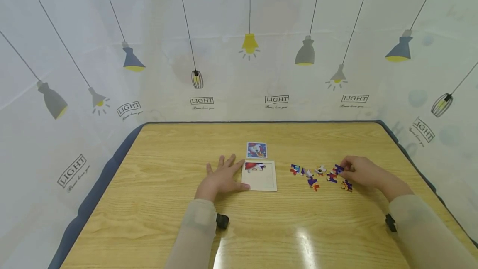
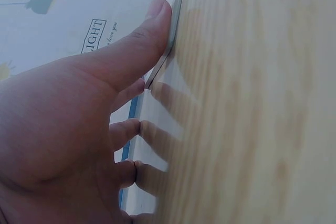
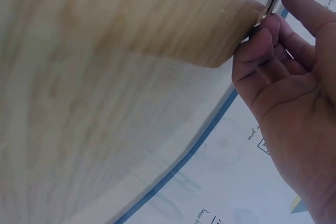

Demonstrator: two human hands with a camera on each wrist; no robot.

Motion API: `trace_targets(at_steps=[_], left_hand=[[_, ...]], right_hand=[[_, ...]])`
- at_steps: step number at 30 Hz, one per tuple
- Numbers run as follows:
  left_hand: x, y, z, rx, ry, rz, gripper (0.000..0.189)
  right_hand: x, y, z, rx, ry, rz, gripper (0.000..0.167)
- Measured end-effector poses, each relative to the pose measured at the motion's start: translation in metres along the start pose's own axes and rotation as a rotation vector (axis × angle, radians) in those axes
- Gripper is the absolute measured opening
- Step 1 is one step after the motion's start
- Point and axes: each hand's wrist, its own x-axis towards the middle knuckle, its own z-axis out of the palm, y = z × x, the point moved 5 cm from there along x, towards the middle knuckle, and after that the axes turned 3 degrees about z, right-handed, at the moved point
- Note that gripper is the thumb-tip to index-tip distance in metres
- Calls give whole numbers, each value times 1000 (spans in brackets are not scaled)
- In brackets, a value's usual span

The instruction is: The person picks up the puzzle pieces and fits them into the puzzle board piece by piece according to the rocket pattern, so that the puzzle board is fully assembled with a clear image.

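Observation:
A pale puzzle tray lies at mid-table, a few joined pieces filling its upper left. My left hand rests beside it with fingers spread; its thumb lies on the tray's edge. To the right, my right hand pinches a purple puzzle piece between thumb and fingers, close to the tabletop. The piece is mostly hidden in the right wrist view. Loose puzzle pieces lie scattered between the tray and this hand, one just below it.
A small square picture card with a white-bearded figure lies just behind the tray. The wooden table has a dark blue edge. A white curtain printed with lamps surrounds its back and sides.

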Motion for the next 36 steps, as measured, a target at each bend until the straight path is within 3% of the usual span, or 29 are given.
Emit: trace_targets(at_steps=[10, 24, 36], left_hand=[[0, 1, -1, 4, 2, 1, 95], [-1, 1, -1, 14, 0, -2, 95], [5, -4, 2, -25, 0, 6, 99]], right_hand=[[6, -5, -23, -41, 31, -26, 28], [29, -88, -59, -33, 73, -122, 32], [55, -148, -49, -48, -10, -172, 31]])
